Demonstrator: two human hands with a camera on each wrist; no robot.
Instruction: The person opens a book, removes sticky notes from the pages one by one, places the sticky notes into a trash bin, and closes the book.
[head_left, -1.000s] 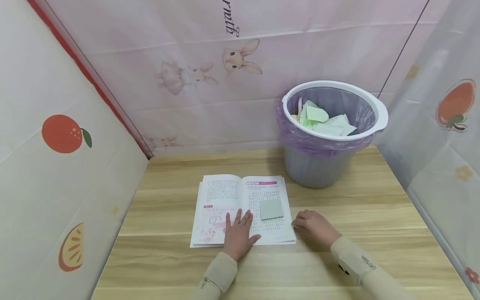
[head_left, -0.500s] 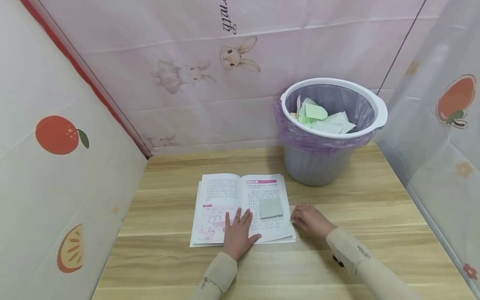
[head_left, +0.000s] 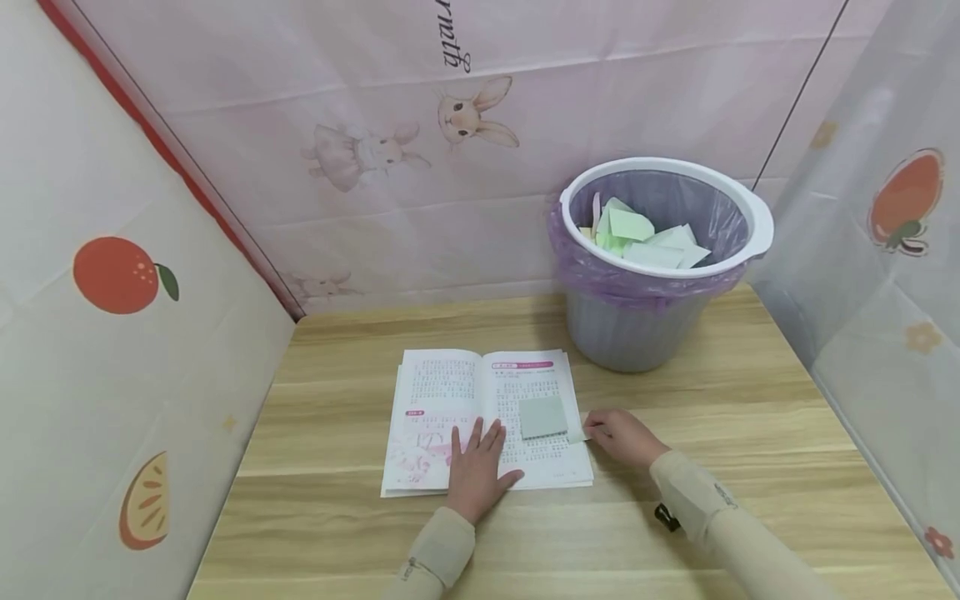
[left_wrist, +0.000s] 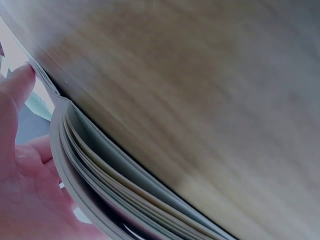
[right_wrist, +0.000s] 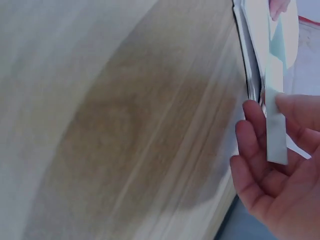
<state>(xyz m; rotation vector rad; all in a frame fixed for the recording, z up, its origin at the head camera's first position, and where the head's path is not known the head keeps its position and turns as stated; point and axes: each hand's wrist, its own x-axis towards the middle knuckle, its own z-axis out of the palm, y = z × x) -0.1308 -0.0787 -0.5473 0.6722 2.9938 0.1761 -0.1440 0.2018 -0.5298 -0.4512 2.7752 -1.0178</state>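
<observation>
An open printed book (head_left: 442, 383) lies on the wooden table. My left hand (head_left: 476, 475) rests flat across its lower middle, fingers spread; in the left wrist view the thumb (left_wrist: 20, 82) lies against the page by the lower edge. On the right page sits a square grey-green pad (head_left: 543, 417). My right hand (head_left: 622, 437), at the book's right edge, pinches a narrow pale green paper strip (right_wrist: 276, 120) between thumb and fingers. In the head view that strip (head_left: 576, 434) overlaps the page's edge beside the pad. Its far end is hard to make out.
A grey bin (head_left: 637, 329) with a purple liner and white rim stands at the table's back right, holding several crumpled pale papers (head_left: 645, 237). Printed curtains (head_left: 360, 242) hang along the back and both sides. Bare wooden tabletop (head_left: 330, 433) lies left of the book.
My right hand has shifted slightly up along the book's right edge, and the pale strip now shows at its fingertips. The briefly raised right page lies flatter. My left hand stays put.
</observation>
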